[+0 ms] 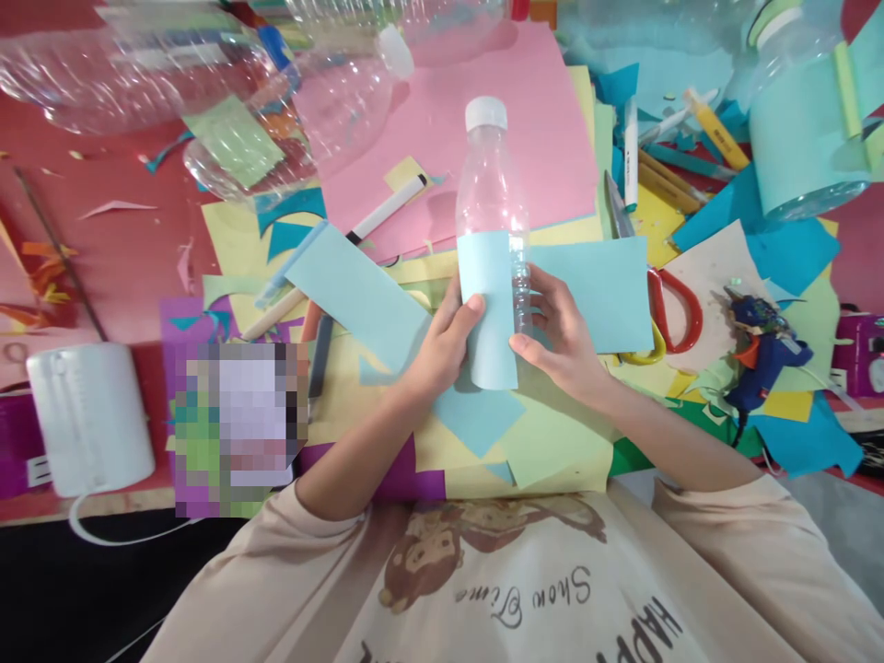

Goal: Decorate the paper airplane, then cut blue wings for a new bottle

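Observation:
A clear plastic bottle (pixel 489 189) with a white cap is held between my hands, its cap pointing away from me. A light blue strip of paper (pixel 487 276) lies against its lower half. My left hand (pixel 452 336) grips the bottle's left side, thumb pressing on the paper. On the other side my right hand (pixel 563 336) curls its fingers round the bottle, the thumb near the paper's right edge. Other light blue paper pieces lie beside my hands, one on the left (pixel 366 290) and one on the right (pixel 600 295).
Red-handled scissors (pixel 677 308) and a blue glue gun (pixel 763 368) lie on the right. A large jar wrapped in light blue paper (pixel 801 138) stands at the back right. Clear bottles (pixel 338 101) crowd the back left. A white power strip (pixel 89 414) sits at the left edge.

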The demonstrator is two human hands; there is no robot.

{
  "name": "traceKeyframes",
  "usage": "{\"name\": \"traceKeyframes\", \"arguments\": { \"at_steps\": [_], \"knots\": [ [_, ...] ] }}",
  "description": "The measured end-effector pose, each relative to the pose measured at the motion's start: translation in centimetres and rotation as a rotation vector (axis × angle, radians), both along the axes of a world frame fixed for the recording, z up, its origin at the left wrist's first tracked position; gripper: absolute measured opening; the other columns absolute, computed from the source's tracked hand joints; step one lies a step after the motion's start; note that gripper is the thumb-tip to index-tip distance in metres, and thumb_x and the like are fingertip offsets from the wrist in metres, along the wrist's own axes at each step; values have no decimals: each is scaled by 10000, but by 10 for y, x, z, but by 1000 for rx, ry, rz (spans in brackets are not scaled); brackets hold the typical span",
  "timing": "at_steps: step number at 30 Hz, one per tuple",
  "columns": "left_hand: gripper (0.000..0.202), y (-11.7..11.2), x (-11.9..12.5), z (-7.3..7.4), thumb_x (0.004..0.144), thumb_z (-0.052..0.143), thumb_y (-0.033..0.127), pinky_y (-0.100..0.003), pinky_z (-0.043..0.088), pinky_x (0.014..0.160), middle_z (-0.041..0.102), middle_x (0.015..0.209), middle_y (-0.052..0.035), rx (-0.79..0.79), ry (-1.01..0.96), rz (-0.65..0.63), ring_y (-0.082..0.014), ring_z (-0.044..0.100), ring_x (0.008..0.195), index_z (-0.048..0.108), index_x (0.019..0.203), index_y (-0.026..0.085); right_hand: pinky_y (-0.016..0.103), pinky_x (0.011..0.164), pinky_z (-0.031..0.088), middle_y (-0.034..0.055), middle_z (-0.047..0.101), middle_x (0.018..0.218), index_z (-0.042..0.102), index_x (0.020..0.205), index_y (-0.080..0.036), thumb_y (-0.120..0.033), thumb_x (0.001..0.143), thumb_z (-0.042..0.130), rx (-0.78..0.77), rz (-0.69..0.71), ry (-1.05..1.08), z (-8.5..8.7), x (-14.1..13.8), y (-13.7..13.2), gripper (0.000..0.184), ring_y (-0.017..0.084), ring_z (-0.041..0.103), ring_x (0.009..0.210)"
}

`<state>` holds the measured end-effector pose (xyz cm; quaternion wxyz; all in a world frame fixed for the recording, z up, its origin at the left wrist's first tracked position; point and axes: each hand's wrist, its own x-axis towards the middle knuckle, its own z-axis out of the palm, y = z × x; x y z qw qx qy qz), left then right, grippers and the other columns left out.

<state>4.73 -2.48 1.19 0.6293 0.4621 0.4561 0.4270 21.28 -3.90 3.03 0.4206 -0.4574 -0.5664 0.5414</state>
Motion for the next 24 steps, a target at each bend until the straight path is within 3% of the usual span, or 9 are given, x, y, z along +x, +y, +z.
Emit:
{"name": "traceKeyframes", "arguments": {
  "at_steps": [2, 5, 12, 24],
  "knots": [
    [664, -1, 2, 1, 826, 484, 695, -458, 495, 1023, 602, 1329, -89, -153, -132, -20, -324, 536, 1275, 503, 1314, 245, 435, 896, 564, 79, 476, 1360, 376, 1386, -336, -455, 816, 651, 4, 14, -27, 1, 1, 0, 644, 233, 572, 1128],
    [696, -1, 4, 3, 759, 560, 714, -453, 520, 972, 668, 1207, -98, -233, -213, -3, -325, 604, 1179, 549, 1246, 216, 440, 904, 573, 66, 388, 1393, 384, 1411, -380, -494, 816, 639, 42, 12, -118, 2, 3, 0, 657, 251, 538, 1176],
    [624, -1, 1, 3, 796, 556, 665, -430, 523, 965, 681, 1180, -85, -203, -207, 35, -300, 614, 1163, 558, 1223, 210, 425, 914, 581, 75, 434, 1330, 222, 1500, -391, -458, 851, 602, 91, 52, -189, 4, 3, -1, 754, 259, 497, 1232],
    [651, -1, 1, 4, 765, 578, 674, -435, 546, 924, 659, 1232, -94, -206, -203, 37, -314, 605, 1175, 556, 1223, 212, 393, 830, 604, 76, 446, 1322, 291, 1472, -390, -448, 830, 631, 124, 46, -180, 4, 4, 0, 728, 260, 527, 1183]
  ]
}}
